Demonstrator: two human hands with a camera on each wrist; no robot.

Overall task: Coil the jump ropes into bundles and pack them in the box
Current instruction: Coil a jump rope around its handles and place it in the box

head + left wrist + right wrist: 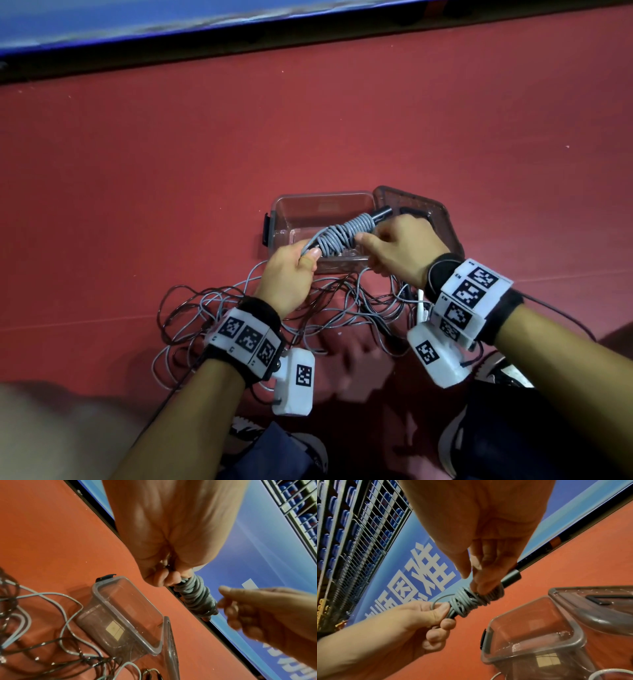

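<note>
Holding the grey jump-rope bundle (344,235) just above the open clear box (301,209), you clench its near end in your left hand (289,270) and pinch the coils with your right hand (400,250), long axis slanting toward the lid (442,219).

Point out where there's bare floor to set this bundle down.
Bare red floor runs beyond the clear box, up to the blue board, and left of the box. The box itself holds nothing. Crowded: loose ropes tangle on its near side, and the lid lies at its right.
</note>
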